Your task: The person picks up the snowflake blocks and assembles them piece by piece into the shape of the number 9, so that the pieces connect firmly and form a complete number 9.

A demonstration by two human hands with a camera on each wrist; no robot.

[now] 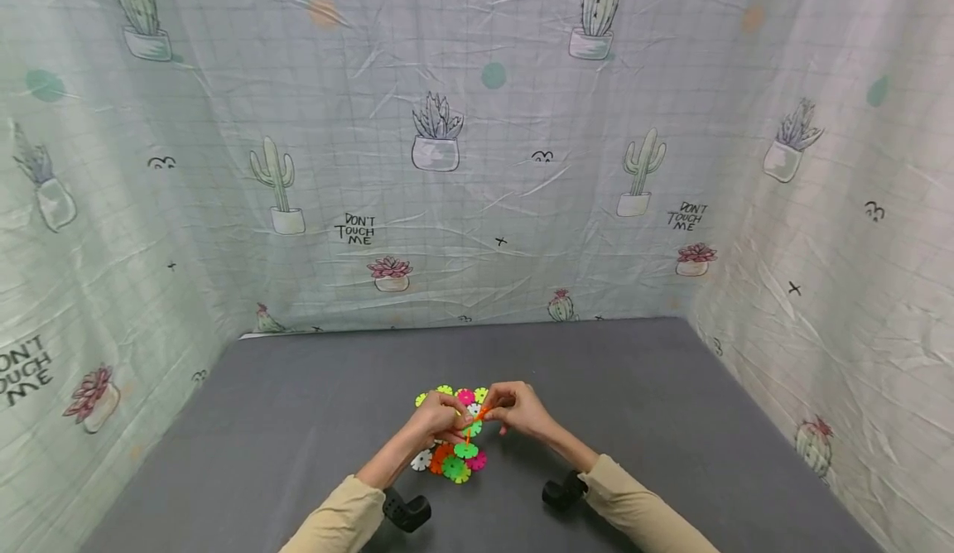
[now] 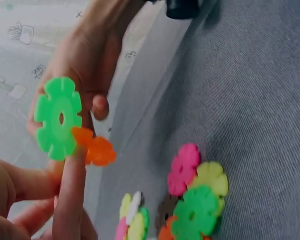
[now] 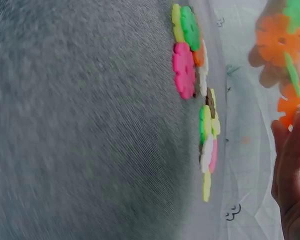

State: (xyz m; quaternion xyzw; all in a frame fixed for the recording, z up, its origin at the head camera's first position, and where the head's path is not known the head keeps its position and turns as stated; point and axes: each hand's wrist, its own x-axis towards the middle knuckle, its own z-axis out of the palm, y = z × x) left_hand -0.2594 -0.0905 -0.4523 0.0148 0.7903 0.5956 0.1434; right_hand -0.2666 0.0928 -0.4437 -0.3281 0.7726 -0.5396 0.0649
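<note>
A chain of toy flowers (image 3: 270, 45) is pinched by the left hand (image 1: 438, 416) and the right hand (image 1: 519, 410) above the bench (image 1: 313, 404); if pulled unevenly, a slotted joint (image 3: 289, 59) could pop apart.

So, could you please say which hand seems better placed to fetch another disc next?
Probably the left hand: in the head view it is over the pile, near the white disc on its left, while the right hand is at the pile's right edge. Both hold the joined discs, though.
</note>
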